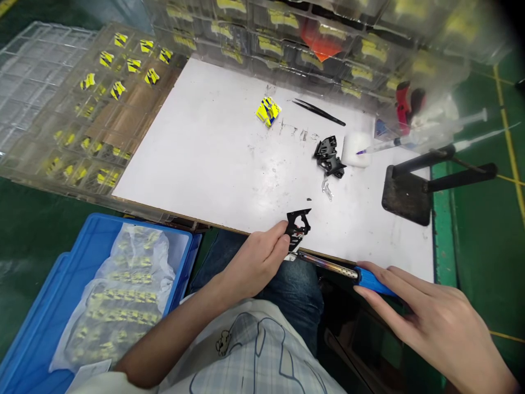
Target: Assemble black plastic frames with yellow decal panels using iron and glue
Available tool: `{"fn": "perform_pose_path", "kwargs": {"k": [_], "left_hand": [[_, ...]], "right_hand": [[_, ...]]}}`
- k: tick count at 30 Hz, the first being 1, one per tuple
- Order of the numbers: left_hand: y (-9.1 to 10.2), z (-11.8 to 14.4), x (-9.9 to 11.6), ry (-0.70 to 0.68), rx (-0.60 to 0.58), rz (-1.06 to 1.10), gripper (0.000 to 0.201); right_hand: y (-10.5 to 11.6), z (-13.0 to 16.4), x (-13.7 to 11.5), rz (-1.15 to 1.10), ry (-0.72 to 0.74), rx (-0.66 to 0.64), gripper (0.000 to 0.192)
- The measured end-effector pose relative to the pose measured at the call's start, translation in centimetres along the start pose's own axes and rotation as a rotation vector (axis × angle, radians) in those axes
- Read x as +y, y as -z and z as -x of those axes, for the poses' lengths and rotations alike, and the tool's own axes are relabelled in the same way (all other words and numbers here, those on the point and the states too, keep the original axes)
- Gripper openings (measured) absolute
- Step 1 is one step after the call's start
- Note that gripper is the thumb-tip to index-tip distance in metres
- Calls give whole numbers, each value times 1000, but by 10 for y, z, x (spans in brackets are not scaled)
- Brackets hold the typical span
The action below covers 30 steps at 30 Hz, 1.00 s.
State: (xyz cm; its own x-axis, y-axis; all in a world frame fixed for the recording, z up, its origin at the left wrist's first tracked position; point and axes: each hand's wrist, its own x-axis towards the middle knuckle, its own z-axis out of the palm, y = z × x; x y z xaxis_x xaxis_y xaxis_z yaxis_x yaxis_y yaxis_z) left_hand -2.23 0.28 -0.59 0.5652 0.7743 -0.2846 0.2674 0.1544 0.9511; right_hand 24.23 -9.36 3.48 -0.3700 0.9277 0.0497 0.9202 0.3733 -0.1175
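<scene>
My left hand (256,260) pinches a small black plastic part (298,224) at the near edge of the white work board (213,153). My right hand (430,323) grips the blue handle of a soldering iron (328,265), whose metal tip points left and reaches the underside of the black part. Farther back on the board lie a second black plastic part (329,156), a yellow-and-blue component (268,110) and black tweezers (319,112).
A black metal stand (410,191) sits at the board's right edge, with syringes (410,141) and a white block (356,149) behind it. Clear trays of yellow parts (94,109) lie left. A blue bin (61,306) holds bagged yellow parts. Clear drawers (287,27) line the back.
</scene>
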Motion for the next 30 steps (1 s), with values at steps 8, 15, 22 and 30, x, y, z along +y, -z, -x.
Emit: {"fn": "perform_pose_path", "kwargs": {"k": [8, 15, 22, 30], "left_hand": [[1, 0, 1, 9, 0, -14, 27], [0, 0, 1, 30, 4, -12, 27], [0, 0, 0, 41, -1, 7, 27], [-2, 4, -2, 77, 36, 208, 27]], "right_hand": [[2, -4, 0, 1, 20, 9, 33], [2, -3, 0, -4, 15, 3, 33], [1, 1, 1, -15, 14, -3, 31], [2, 32, 13, -206, -623, 320, 11]]}}
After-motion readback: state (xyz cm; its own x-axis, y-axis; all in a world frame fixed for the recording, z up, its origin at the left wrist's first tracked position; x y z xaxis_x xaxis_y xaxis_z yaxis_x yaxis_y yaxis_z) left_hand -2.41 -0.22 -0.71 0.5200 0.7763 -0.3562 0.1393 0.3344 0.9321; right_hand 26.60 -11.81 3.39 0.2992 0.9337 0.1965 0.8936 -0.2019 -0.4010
